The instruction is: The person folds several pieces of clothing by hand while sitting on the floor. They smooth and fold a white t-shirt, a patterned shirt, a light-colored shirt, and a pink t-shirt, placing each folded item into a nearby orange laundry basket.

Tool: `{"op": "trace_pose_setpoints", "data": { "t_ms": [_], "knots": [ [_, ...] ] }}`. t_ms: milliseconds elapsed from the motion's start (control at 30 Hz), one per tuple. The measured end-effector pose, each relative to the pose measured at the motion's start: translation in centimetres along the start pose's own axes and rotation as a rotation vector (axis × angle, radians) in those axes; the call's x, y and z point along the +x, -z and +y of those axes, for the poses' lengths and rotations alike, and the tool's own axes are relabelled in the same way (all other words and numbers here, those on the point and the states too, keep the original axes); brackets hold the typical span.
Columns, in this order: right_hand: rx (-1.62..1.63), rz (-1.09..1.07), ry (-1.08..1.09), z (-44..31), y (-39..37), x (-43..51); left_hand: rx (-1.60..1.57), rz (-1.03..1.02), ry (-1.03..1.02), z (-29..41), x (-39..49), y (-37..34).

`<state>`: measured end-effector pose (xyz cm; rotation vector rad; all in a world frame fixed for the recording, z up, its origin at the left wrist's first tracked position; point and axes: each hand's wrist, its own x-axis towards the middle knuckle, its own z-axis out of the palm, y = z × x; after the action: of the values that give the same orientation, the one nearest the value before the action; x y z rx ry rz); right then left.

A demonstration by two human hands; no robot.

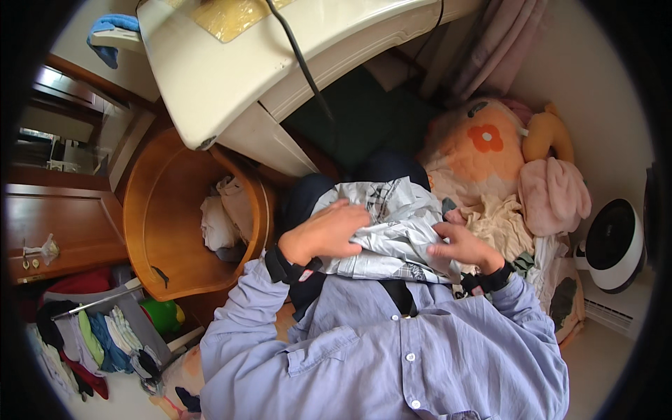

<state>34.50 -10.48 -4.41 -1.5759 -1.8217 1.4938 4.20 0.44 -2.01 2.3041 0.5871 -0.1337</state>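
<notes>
A crumpled silver-white sheet or bag (399, 236), seemingly plastic with dark printing, lies across my lap. My left hand (333, 228) rests on its left part, palm down, with the thumb spread from the fingers. On the right side, my right hand (464, 245) touches the folds; its thumb is apart from the index finger, and whether it pinches a fold is unclear. Both wrists wear black bands. Beneath the sheet are my dark trousers (310, 194).
A cream desk (231, 89) with a hanging black cable (296, 52) stands ahead. At left is a curved wooden tub or chair (163, 220) holding cloths (223, 226). Bedding (451, 168), beige cloth (496, 220) and a round fan (614, 244) are at right. Hanging clothes (105, 336) are lower left.
</notes>
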Motion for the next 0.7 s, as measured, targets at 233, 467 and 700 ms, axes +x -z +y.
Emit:
{"op": "trace_pose_setpoints", "data": {
  "t_ms": [233, 467, 700],
  "knots": [
    [0.185, 0.206, -0.356, -1.6, 1.7, 8.4, -0.814, -0.019, 0.218, -4.0, 0.8, -1.8],
    [0.401, 0.269, -0.284, -1.2, -0.9, 8.2, -0.792, -0.017, 0.689, -8.1, 2.0, -4.2],
    [0.511, 0.385, -0.188, 0.4, -3.4, 5.8, -1.153, 0.366, 0.474, -8.6, 0.8, -5.9]
  ]
}}
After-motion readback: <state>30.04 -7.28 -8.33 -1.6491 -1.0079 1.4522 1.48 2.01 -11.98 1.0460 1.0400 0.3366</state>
